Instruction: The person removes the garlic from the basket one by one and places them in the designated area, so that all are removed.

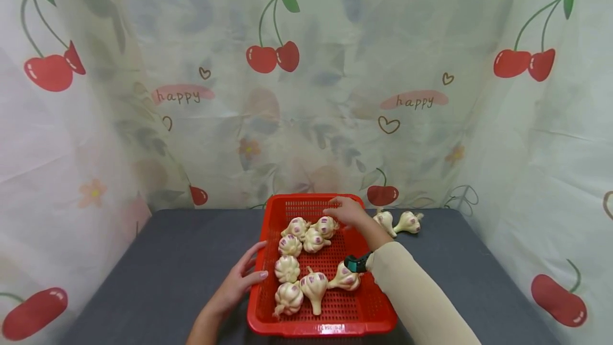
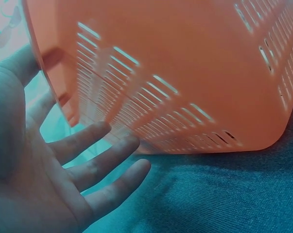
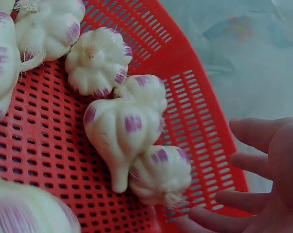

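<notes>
A red plastic basket (image 1: 330, 329) with slotted walls holds several garlic bulbs (image 1: 314, 286), whitish with purple patches. At its left rim my left hand (image 1: 235, 281) rests with thumb and index finger over the edge. In the left wrist view its other fingers (image 2: 114, 187) spread loosely along the outside of the basket wall (image 2: 185, 63). My right hand (image 1: 348, 211) is over the basket's far right part, close to a garlic bulb (image 1: 325, 226). The right wrist view shows its fingers (image 3: 248, 200) extended and apart, holding nothing, beside the basket rim.
Two more garlic bulbs (image 1: 408, 222) lie on the dark table (image 1: 177, 260) just right of the basket, partly behind the right arm. A cherry-patterned curtain (image 1: 316, 132) encloses the table at the back and both sides. A dark band (image 1: 358, 263) circles the right wrist.
</notes>
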The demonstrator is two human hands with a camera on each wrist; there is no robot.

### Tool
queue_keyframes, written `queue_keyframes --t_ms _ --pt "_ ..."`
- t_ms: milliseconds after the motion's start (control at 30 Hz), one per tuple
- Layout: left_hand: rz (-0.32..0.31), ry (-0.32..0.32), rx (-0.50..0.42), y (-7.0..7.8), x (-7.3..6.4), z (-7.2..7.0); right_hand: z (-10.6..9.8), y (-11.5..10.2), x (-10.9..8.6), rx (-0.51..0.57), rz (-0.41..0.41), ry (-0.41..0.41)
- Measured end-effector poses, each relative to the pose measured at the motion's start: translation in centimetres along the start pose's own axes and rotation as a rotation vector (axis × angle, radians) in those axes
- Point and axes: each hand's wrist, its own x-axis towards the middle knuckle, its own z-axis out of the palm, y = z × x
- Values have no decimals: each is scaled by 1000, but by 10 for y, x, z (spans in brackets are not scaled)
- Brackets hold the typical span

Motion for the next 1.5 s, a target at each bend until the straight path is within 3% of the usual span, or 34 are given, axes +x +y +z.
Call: queue_keyframes --t_ms 267,467,600,900,1267,1500 --pt "4 -11 -18 -1 -2 2 23 4 -3 -55 10 -75" --pt "21 -13 -17 -2 0 0 33 3 -3 -106 -41 -63" --pt "22 -10 -7 -2 1 -2 32 2 -2 -116 -61 -75" --pt "22 -1 3 -3 2 -2 31 4 2 -127 -18 -146" --pt "14 -2 -15 -2 1 0 29 8 0 -308 -145 -179" --pt "11 -1 -23 -2 0 0 22 2 -7 -309 -180 -182"
